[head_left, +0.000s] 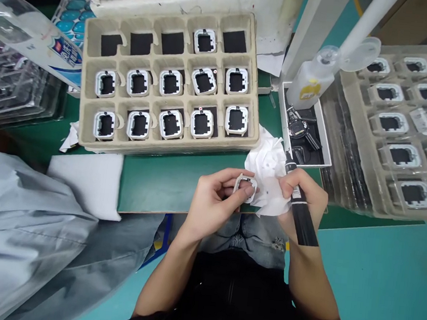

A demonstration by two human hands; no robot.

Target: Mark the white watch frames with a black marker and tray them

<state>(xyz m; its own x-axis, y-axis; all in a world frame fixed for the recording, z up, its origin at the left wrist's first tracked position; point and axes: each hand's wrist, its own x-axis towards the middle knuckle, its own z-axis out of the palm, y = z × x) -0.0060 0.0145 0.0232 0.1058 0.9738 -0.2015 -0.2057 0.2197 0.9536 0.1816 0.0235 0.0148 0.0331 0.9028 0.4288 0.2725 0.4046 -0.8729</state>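
Clear tray cut off at rt edge.

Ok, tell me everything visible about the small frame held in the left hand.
The frame is a small, rounded-square bezel, whitish-grey, plastic-looking, with an open centre. The left hand pinches it between thumb and fingers above the green table's near edge. A crumpled white cloth, gripped with a black tool in the right hand, touches its right side.

Eleven white frames fill the pulp tray; four pockets empty.
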